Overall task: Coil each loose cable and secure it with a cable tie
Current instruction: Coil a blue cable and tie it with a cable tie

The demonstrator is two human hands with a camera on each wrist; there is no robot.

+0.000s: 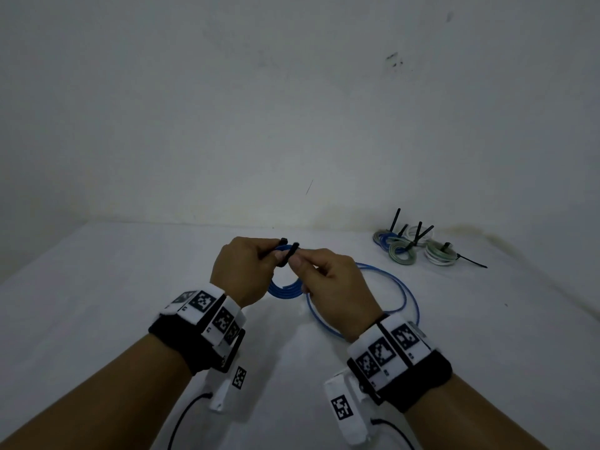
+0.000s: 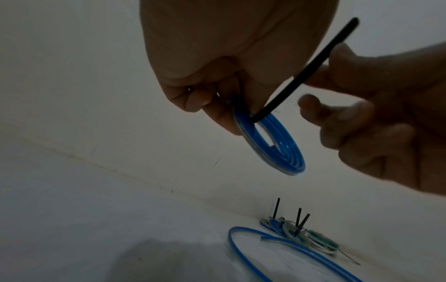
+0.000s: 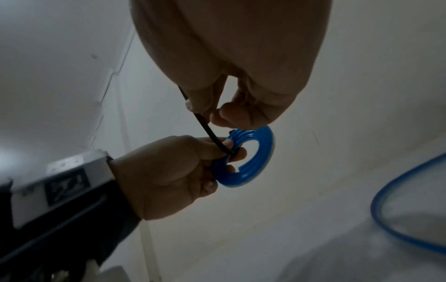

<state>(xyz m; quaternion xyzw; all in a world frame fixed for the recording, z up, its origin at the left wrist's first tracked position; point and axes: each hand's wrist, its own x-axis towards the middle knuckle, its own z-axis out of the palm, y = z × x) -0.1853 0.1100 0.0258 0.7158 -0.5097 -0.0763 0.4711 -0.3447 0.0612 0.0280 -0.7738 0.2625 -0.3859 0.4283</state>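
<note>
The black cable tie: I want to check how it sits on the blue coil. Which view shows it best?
The left wrist view: the black cable tie runs unobstructed from the blue coil up past the right hand. The right wrist view shows a thinner stretch between both hands. The head view shows only its ends above the fingers.

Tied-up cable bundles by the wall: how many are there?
4, clustered far right: a blue-grey bundle leftmost, a white bundle behind, a green-grey bundle in front, a white-green bundle rightmost. They overlap, so another may be hidden.
</note>
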